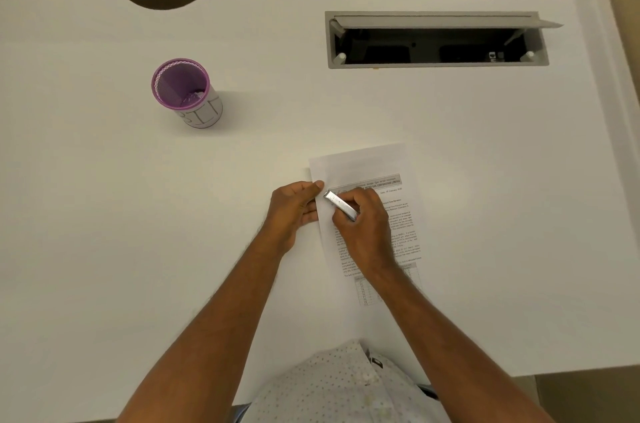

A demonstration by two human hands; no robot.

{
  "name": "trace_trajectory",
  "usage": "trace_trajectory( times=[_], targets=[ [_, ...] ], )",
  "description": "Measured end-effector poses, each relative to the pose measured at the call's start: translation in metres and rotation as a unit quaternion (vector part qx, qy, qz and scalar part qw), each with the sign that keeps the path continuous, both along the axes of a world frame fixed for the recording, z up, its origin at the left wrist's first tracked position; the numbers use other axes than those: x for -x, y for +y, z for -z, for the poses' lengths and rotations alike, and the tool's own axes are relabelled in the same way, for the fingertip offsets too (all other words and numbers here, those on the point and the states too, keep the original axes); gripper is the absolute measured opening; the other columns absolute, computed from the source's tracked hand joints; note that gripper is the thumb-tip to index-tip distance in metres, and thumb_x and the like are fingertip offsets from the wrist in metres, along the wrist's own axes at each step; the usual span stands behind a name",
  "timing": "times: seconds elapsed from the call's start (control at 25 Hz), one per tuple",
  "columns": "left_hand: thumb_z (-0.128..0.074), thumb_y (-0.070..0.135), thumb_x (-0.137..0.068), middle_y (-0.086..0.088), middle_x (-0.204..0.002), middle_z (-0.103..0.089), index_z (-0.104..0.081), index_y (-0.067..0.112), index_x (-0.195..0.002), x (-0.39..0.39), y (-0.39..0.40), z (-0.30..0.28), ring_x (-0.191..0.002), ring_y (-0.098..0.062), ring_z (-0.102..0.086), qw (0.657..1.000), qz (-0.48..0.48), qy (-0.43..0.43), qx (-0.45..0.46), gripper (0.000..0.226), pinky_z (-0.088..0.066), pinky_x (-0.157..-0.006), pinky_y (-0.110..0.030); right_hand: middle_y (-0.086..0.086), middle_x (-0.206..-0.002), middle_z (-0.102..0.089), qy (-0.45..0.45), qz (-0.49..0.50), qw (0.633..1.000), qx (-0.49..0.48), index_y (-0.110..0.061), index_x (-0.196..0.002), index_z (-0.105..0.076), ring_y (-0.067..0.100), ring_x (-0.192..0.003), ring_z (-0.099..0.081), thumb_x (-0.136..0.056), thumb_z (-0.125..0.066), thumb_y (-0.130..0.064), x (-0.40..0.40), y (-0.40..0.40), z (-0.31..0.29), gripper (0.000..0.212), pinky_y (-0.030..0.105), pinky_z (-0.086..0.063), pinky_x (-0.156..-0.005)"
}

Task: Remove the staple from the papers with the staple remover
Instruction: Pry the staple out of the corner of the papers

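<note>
Printed papers [388,180] lie on the white desk [138,232], slightly turned. My left hand [294,207] rests on the papers' left edge, thumb pressed near the upper left corner. My right hand [363,225] grips a slim silver staple remover [341,205], its tip pointing up-left at the corner beside my left thumb. The staple itself is too small to make out.
A purple mesh cup [183,91] with a paper label stands at the back left, with small bits inside. An open grey cable hatch [436,39] is sunk in the desk at the back right. The desk's front edge runs by my torso.
</note>
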State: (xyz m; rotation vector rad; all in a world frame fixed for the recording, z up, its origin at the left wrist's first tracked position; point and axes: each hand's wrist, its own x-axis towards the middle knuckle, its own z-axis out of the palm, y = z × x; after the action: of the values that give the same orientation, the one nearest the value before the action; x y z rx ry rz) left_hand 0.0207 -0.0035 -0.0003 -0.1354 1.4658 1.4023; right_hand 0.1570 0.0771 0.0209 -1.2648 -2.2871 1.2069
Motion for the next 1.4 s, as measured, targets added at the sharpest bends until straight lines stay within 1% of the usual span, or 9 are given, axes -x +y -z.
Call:
trace_trajectory(
  times=[0.12, 0.44, 0.6, 0.68, 0.8, 1.0, 1.16, 1.28, 1.4],
  targets=[
    [-0.074, 0.03, -0.094, -0.016, -0.103, -0.081, -0.077, 0.005, -0.105, 0.0, 0.001, -0.001, -0.092, -0.029, -0.078, 1.0, -0.001, -0.003, 0.005, 0.028, -0.065, -0.084, -0.039, -0.007, -0.096, -0.06, 0.007, 0.008, 1.0, 0.011, -0.025, -0.1, -0.067, 0.013, -0.085, -0.06, -0.087, -0.075, -0.014, 0.001, 0.0, 0.001, 0.019, 0.037, -0.058, -0.066],
    [-0.071, 0.026, -0.096, -0.017, -0.1, -0.081, -0.075, 0.005, -0.101, 0.0, 0.002, -0.002, -0.085, -0.025, -0.078, 1.0, 0.005, 0.006, 0.014, 0.022, -0.066, -0.078, -0.036, -0.007, -0.1, -0.066, 0.025, 0.03, 0.999, 0.01, -0.021, -0.109, -0.071, 0.015, -0.092, -0.063, -0.093, -0.075, -0.019, -0.001, -0.006, 0.003, 0.017, 0.039, -0.059, -0.072],
    [-0.074, 0.025, -0.095, -0.01, -0.09, -0.083, -0.075, 0.009, -0.089, -0.001, 0.004, -0.005, -0.077, -0.02, -0.079, 1.0, 0.008, 0.019, 0.024, 0.016, -0.065, -0.067, -0.031, -0.008, -0.108, -0.069, 0.006, 0.045, 0.998, 0.039, -0.021, -0.118, -0.07, 0.013, -0.099, -0.064, -0.096, -0.071, -0.025, 0.0, -0.005, 0.005, 0.022, 0.04, -0.061, -0.079],
    [-0.074, 0.023, -0.094, -0.008, -0.086, -0.083, -0.075, 0.007, -0.089, -0.002, 0.005, -0.005, -0.074, -0.019, -0.079, 0.999, -0.002, 0.019, 0.037, 0.017, -0.063, -0.062, -0.028, -0.008, -0.112, -0.068, 0.0, 0.052, 0.997, 0.059, -0.022, -0.121, -0.069, 0.011, -0.102, -0.064, -0.098, -0.068, -0.028, 0.0, -0.005, 0.006, 0.024, 0.04, -0.06, -0.083],
    [-0.074, 0.021, -0.094, -0.011, -0.088, -0.083, -0.075, 0.0, -0.096, -0.004, 0.008, -0.005, -0.076, -0.023, -0.08, 0.998, -0.018, 0.014, 0.052, 0.021, -0.063, -0.062, -0.029, -0.01, -0.113, -0.067, -0.011, 0.058, 0.994, 0.089, -0.025, -0.125, -0.069, 0.01, -0.102, -0.065, -0.101, -0.062, -0.036, 0.004, -0.001, 0.004, 0.028, 0.039, -0.06, -0.086],
    [-0.074, 0.022, -0.094, -0.013, -0.092, -0.082, -0.076, 0.001, -0.099, -0.004, 0.009, -0.005, -0.082, -0.027, -0.081, 0.998, -0.015, 0.006, 0.057, 0.022, -0.065, -0.068, -0.033, -0.011, -0.109, -0.067, -0.027, 0.063, 0.991, 0.116, -0.028, -0.123, -0.07, 0.009, -0.099, -0.065, -0.1, -0.061, -0.045, 0.009, 0.005, 0.001, 0.03, 0.04, -0.06, -0.085],
    [-0.075, 0.024, -0.093, -0.012, -0.092, -0.083, -0.078, 0.004, -0.099, -0.003, 0.007, -0.006, -0.082, -0.027, -0.081, 0.999, -0.018, 0.002, 0.05, 0.02, -0.065, -0.067, -0.033, -0.01, -0.11, -0.068, -0.013, 0.047, 0.992, 0.12, -0.027, -0.122, -0.071, 0.006, -0.099, -0.065, -0.099, -0.066, -0.035, 0.004, 0.004, 0.002, 0.025, 0.034, -0.06, -0.085],
    [-0.076, 0.023, -0.092, -0.013, -0.093, -0.082, -0.077, 0.004, -0.099, -0.003, 0.008, -0.006, -0.083, -0.027, -0.08, 0.999, -0.023, -0.011, 0.045, 0.021, -0.067, -0.074, -0.037, -0.009, -0.107, -0.067, 0.0, 0.046, 0.992, 0.121, -0.025, -0.123, -0.072, 0.006, -0.097, -0.065, -0.095, -0.071, -0.025, -0.001, 0.006, 0.002, 0.027, 0.028, -0.059, -0.082],
    [-0.077, 0.022, -0.091, -0.014, -0.093, -0.082, -0.076, 0.003, -0.1, -0.002, 0.009, -0.006, -0.081, -0.026, -0.08, 0.998, -0.027, -0.024, 0.045, 0.021, -0.067, -0.074, -0.037, -0.008, -0.103, -0.066, 0.001, 0.035, 0.993, 0.116, -0.026, -0.122, -0.073, 0.007, -0.093, -0.064, -0.093, -0.073, -0.022, -0.003, 0.006, 0.003, 0.029, 0.025, -0.056, -0.079]
  ],
)
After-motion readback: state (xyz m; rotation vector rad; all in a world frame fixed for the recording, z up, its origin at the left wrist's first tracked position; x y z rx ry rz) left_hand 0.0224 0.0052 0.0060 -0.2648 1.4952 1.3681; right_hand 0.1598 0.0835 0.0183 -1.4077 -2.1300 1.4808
